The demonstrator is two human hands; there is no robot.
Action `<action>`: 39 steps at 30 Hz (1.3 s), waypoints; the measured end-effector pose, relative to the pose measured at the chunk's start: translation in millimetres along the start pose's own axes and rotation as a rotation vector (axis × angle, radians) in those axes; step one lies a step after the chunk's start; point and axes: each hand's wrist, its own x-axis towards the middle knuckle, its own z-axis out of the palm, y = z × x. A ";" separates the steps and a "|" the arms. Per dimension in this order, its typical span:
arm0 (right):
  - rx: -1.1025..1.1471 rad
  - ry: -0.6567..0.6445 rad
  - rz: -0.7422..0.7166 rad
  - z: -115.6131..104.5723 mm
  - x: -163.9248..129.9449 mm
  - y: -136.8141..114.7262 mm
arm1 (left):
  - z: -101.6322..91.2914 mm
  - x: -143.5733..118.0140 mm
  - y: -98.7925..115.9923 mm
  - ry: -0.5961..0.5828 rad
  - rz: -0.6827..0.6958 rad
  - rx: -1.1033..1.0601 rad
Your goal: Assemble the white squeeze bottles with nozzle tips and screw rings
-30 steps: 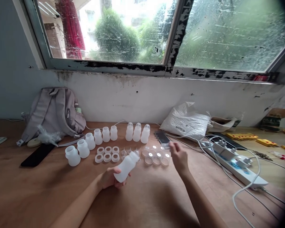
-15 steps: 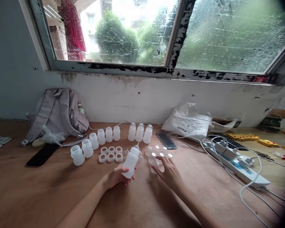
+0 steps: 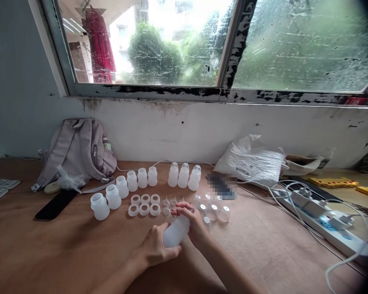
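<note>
My left hand [image 3: 155, 246] is wrapped round a frosted white baby bottle [image 3: 174, 233], tilted with its base towards me. The fingers of my right hand [image 3: 196, 225] close round the bottle's upper end and hide its neck. Just beyond my hands lie several clear nipples [image 3: 166, 203], partly covered by my right hand. Several white collar rings [image 3: 144, 209] lie in two rows to their left. Clear dome caps [image 3: 223, 215] are grouped right of my right hand. Open bottles [image 3: 99, 207] form a slanting row at left, and three capped bottles [image 3: 183, 176] stand at the back.
A grey backpack [image 3: 79, 151] and a black phone-like slab [image 3: 55, 202] are on the left. A silver plastic bag [image 3: 251, 159] leans by the wall. On the right, a white power strip [image 3: 340, 230] lies with plugs and loose cables.
My right hand has moved left from the clear caps to the bottle's top. The bottle now leans further over and sits lower, nearer to me. The view has shifted slightly.
</note>
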 end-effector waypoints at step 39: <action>-0.155 0.028 -0.320 -17.5 -0.5 -5.8 | -26.9 13.9 -40.2 -0.422 -0.227 -1.044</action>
